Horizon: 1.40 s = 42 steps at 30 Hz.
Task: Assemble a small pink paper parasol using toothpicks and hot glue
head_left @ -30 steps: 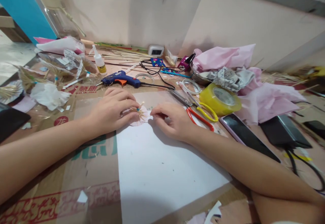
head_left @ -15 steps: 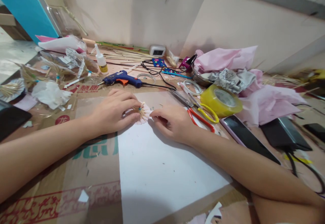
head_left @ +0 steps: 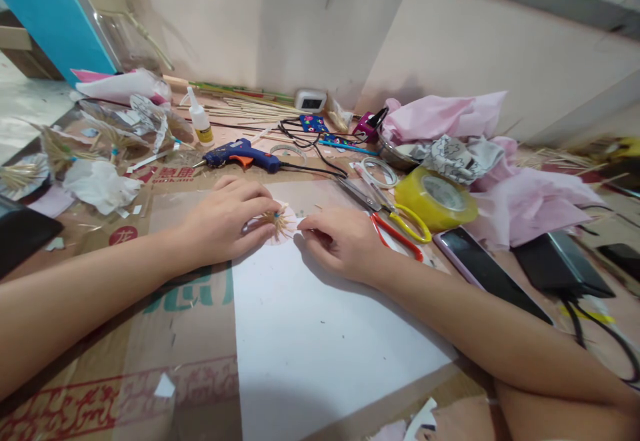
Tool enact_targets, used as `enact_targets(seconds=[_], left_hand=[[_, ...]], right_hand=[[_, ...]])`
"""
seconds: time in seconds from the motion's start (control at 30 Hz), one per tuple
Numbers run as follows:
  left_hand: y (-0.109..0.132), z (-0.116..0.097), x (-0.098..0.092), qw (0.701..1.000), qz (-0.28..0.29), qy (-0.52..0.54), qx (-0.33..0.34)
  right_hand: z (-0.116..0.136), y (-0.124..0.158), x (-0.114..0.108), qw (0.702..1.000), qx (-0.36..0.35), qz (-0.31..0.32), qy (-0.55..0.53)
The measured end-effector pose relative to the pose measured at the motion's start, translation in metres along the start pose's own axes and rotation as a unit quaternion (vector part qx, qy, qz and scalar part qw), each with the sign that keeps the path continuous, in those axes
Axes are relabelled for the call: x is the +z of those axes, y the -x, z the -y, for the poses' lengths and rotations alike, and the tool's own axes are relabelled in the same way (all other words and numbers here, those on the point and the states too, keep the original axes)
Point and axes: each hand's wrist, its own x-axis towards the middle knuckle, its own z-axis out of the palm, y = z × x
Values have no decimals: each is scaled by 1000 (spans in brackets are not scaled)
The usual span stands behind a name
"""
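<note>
In the head view, my left hand (head_left: 235, 218) is closed around a small paper umbrella (head_left: 281, 223), its thumb and fingers pinching it from the left. Thin straw-coloured ribs fan out from a blue-green spot over a round of pale pink paper. My right hand (head_left: 345, 241) rests just to the right with thumb and forefinger pinched together at the round's edge. Whatever lies between those fingertips is too small to make out. Beneath both hands spreads a white sheet of paper (head_left: 320, 348).
A blue glue gun (head_left: 243, 156) and a glue bottle (head_left: 201, 121) lie beyond my left hand. Right of centre are scissors (head_left: 400, 221), a yellow tape roll (head_left: 435, 198), a phone (head_left: 490, 271) and pink tissue paper (head_left: 450, 118). Similar ribbed pieces (head_left: 107, 138) lie at left.
My right hand has shifted very slightly to the right. The left hand keeps its hold on the small umbrella, and all else looks the same.
</note>
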Motion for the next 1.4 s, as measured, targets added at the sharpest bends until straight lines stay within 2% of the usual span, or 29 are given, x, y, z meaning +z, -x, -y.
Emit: enact_targets(seconds=[0.47, 1.4], left_hand=[[0, -1, 1, 1000, -2, -11, 5], [-3, -3, 2, 999, 19, -16, -23]], right_hand=[[1, -1, 0, 1000, -25, 11, -1], [2, -1, 3, 1000, -19, 9, -6]])
